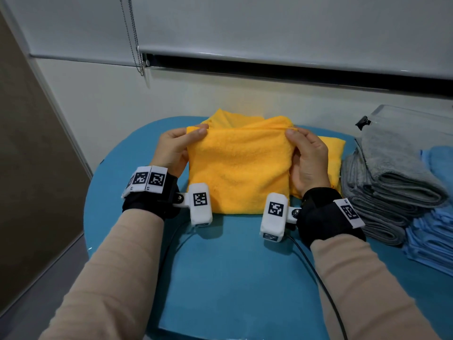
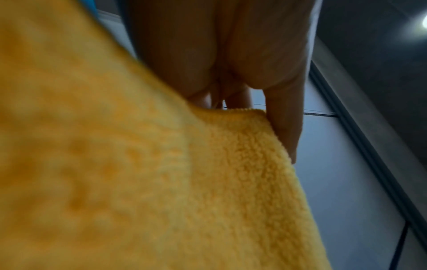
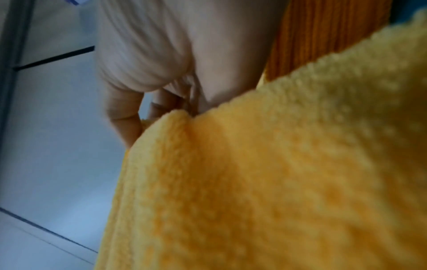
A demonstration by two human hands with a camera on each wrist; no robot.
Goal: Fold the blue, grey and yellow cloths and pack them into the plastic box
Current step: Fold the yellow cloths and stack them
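A yellow cloth (image 1: 240,168) hangs in front of me over the blue table (image 1: 232,266), held up by its top corners. My left hand (image 1: 181,143) pinches the top left corner, thumb on the near face. My right hand (image 1: 301,148) pinches the top right corner the same way. More yellow cloth (image 1: 331,153) lies on the table behind it. In the left wrist view the yellow cloth (image 2: 161,173) fills the frame below the fingers (image 2: 284,127). The right wrist view shows the yellow cloth (image 3: 265,182) below curled fingers (image 3: 124,117). The plastic box (image 1: 402,119) stands at the far right.
A stack of folded grey cloths (image 1: 387,190) sits right of the yellow one, leaning at the box. Folded blue cloths (image 1: 431,231) lie at the right edge. A wall and a window blind (image 1: 269,33) rise close behind the table. Black cables (image 1: 318,278) trail from the wrists.
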